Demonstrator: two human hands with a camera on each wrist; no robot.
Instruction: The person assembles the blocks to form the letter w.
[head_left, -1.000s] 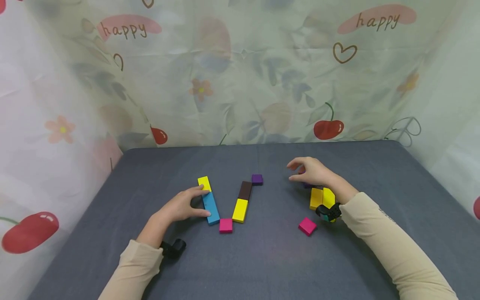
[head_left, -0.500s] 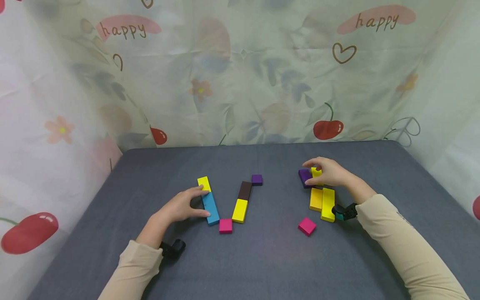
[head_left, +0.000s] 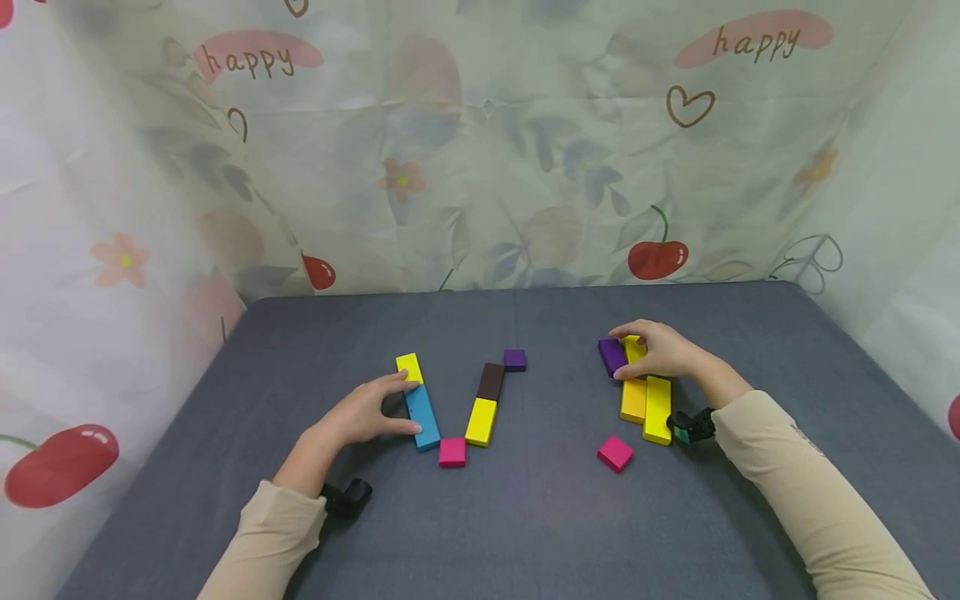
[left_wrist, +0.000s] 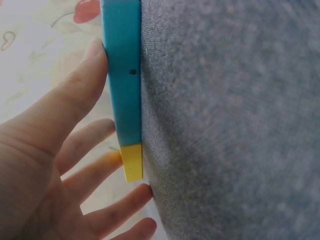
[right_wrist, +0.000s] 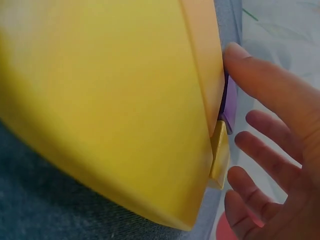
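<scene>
Looking down at a grey counter (head_left: 525, 533). Closest in, seeing beige sleeves (head_left: 266, 529) plus black wristbands (head_left: 347, 499). Then spotting a pink block (head_left: 452, 452) just beside the near end of a slanted blue block (head_left: 423, 421), and a loose magenta block (head_left: 615, 454) off to the right. Got the left hand (head_left: 360, 412) resting against that blue one, fingers spread, thumb at its side. Just beyond, seeing a yellow block (head_left: 481, 422) running up into a dark brown block (head_left: 491, 382), and over right, a long yellow block (head_left: 657, 410) next to an amber block (head_left: 633, 400). Also got a short yellow block (head_left: 408, 367) continuing on from the blue. Farther out, seeing the right hand (head_left: 660, 350) at a purple block (head_left: 612, 357) and a partly hidden yellow block (head_left: 634, 349), fingers spread, thumb by the purple's near end. Can't tell whether actually touching. Also a small purple block (head_left: 514, 360) beside the brown's far end. Behind everything, a patterned curtain (head_left: 487, 158).
</scene>
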